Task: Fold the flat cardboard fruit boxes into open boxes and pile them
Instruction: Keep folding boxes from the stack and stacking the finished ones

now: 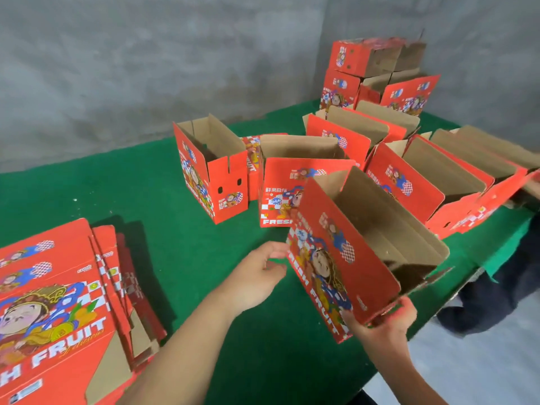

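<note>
Right hand [382,320] pinches my box [359,252] at its near corner; left hand [257,276], loosely spread, sits just left of it.

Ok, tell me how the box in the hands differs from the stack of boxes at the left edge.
The held box is folded open and shows its brown inside; the flat stack lies unfolded, printed faces up. The held box is tilted, gripped by the right hand with the left hand beside it; the stack rests untouched on the green table. Both carry the same red print.
</note>
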The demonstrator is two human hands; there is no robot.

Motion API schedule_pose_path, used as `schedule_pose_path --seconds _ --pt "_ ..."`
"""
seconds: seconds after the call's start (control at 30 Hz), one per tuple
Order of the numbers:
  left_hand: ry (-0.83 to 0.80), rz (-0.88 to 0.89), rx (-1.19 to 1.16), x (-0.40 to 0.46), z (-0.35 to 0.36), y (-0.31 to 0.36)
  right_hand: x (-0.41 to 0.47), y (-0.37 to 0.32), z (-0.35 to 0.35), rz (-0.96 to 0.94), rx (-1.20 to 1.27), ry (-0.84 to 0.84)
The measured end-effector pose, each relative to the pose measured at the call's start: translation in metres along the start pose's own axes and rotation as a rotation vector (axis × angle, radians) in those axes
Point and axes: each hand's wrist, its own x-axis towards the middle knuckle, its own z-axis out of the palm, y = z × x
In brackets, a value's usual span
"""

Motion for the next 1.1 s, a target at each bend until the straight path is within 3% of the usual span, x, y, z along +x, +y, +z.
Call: schedule_pose_path --seconds 0.2,0.33,0.57,0.63,0.77,0.87,1.0,1.1 --pt "0.013 -0.072 -0.05 -0.009 0.006 -0.003 0.087 -0.029 -0.054 0.183 -0.112 0.154" --pt "0.125 -0.147 -0.114 -0.011 0.002 -0.005 0.161 -0.039 -0.089 0.415 0.088 -0.091" --pt "0.187 -0.198 -0.177 0.0 0.011 -0.009 0.119 -0.086 -0.001 0.612 0.265 -0.079" --pt "0.178 -0.203 -0.195 0.002 0.014 -0.01 0.08 -0.096 0.03 0.499 0.195 -0.146" --pt "0.244 -0.189 -0.239 0.003 0.009 -0.015 0.006 -0.126 0.084 -0.001 0.028 -0.464" --pt "0.474 -0.174 -0.336 -0.005 -0.021 -0.028 -0.033 -0.153 0.122 -0.368 -0.108 -0.731" --pt "0.79 -0.22 -0.228 -0.035 -0.097 -0.064 -0.074 -0.189 0.165 -0.53 -0.182 -0.976" --pt "0.798 -0.46 0.11 -0.078 -0.152 -0.117 -0.097 -0.202 0.185 -0.527 -0.23 -1.068"
